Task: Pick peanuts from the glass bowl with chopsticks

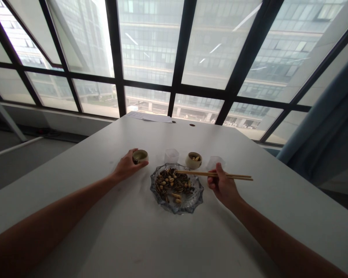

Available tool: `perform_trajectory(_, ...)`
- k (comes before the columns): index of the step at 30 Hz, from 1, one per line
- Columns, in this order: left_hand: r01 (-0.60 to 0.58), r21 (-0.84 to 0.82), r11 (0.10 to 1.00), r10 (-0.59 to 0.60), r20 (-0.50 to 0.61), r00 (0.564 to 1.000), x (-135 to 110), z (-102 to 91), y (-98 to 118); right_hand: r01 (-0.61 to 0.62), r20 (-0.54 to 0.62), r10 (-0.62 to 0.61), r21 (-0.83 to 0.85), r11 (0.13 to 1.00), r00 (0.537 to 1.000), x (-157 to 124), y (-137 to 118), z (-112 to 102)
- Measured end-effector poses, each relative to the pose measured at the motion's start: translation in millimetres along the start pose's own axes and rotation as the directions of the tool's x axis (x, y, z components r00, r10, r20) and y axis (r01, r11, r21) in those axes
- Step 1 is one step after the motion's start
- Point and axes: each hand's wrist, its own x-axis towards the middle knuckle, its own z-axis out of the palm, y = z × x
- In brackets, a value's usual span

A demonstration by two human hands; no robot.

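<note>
My left hand [127, 165] is wrapped round a small ceramic cup [140, 156] at the left of the table. In my right hand [224, 186] is a pair of wooden chopsticks [203, 174], their tips reaching left over the glass bowl. That scalloped glass bowl [193, 200] sits between my hands with sunflower seeds [179, 183] and several peanuts [170, 180] in it. Whether the chopstick tips pinch a seed is too small to tell. Behind the bowl stands a second ceramic cup [193, 160] with peanuts inside.
A clear plastic cup [171, 156] stands between the two ceramic cups. Another clear container [215, 162] is partly behind my right hand. White paper [150, 117] lies at the far edge of the white table [127, 231]. Windows rise beyond; a blue curtain [321, 119] hangs at right.
</note>
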Motion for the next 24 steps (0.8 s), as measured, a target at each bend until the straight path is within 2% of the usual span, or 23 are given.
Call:
perform_trajectory(2, 0.001, -0.007, 1.0, -0.001, -0.002, 1.0, -1, -1.3, 1, 0.003, -0.007, -0.003, 0.015, 1.0, 1.0, 0, 4, 0)
perform_trajectory(3, -0.01, -0.016, 1.0, 0.01, -0.009, 1.0, -1, -1.8, 2, 0.049, -0.026, -0.049, 0.004, 0.999, 0.998, -3, 5, 0)
perform_trajectory(5, -0.056, -0.03, 0.998, 0.055, -0.038, 0.998, -1, -2.2, 3, 0.224, -0.053, -0.23, -0.092, 0.97, 0.972, -10, 5, -1)
perform_trajectory(6, -0.087, -0.029, 0.996, 0.086, -0.059, 0.995, -2, -2.1, 4, 0.34, -0.021, -0.348, -0.175, 0.924, 0.937, -15, 5, -2)
perform_trajectory(7, -0.122, -0.021, 0.992, 0.12, -0.084, 0.989, -2, -2.0, 4, 0.46, 0.069, -0.46, -0.27, 0.846, 0.885, -20, 3, -3)
perform_trajectory(8, -0.159, -0.009, 0.987, 0.157, -0.108, 0.982, -2, -1.7, 5, 0.587, 0.226, -0.542, -0.346, 0.732, 0.809, -24, 2, -5)
perform_trajectory(10, -0.226, 0.014, 0.974, 0.226, -0.15, 0.963, -3, -1.3, 6, 0.804, 0.573, -0.57, -0.345, 0.484, 0.589, -31, -2, -9)
perform_trajectory(11, -0.25, 0.024, 0.968, 0.25, -0.163, 0.954, -3, -1.2, 7, 0.874, 0.689, -0.547, -0.301, 0.38, 0.475, -33, -3, -11)
perform_trajectory(12, -0.263, 0.031, 0.964, 0.265, -0.169, 0.949, -4, -1.1, 8, 0.917, 0.758, -0.524, -0.261, 0.303, 0.389, -34, -4, -12)
perform_trajectory(13, -0.267, 0.036, 0.963, 0.27, -0.17, 0.948, -4, -1.2, 9, 0.938, 0.792, -0.509, -0.24, 0.25, 0.338, -35, -4, -13)
perform_trajectory(14, -0.263, 0.04, 0.964, 0.266, -0.168, 0.949, -4, -1.2, 10, 0.945, 0.8, -0.507, -0.239, 0.223, 0.322, -35, -4, -13)
perform_trajectory(15, -0.256, 0.044, 0.966, 0.259, -0.164, 0.952, -5, -1.3, 11, 0.942, 0.792, -0.512, -0.253, 0.22, 0.333, -35, -3, -13)
perform_trajectory(17, -0.245, 0.048, 0.968, 0.249, -0.157, 0.955, -5, -1.3, 11, 0.91, 0.74, -0.533, -0.298, 0.286, 0.41, -36, 1, -12)
perform_trajectory(19, -0.243, 0.046, 0.969, 0.247, -0.154, 0.957, -4, -1.2, 10, 0.841, 0.62, -0.572, -0.341, 0.419, 0.537, -39, 4, -8)
perform_trajectory(21, -0.236, 0.037, 0.971, 0.238, -0.148, 0.96, -4, -1.0, 9, 0.73, 0.442, -0.583, -0.364, 0.578, 0.682, -41, 7, -3)
perform_trajectory(23, -0.212, 0.019, 0.977, 0.212, -0.136, 0.968, -3, -0.9, 7, 0.592, 0.251, -0.536, -0.347, 0.727, 0.806, -42, 8, 2)
perform_trajectory(24, -0.195, 0.006, 0.981, 0.194, -0.128, 0.973, -2, -0.8, 6, 0.524, 0.173, -0.495, -0.32, 0.789, 0.851, -41, 9, 5)
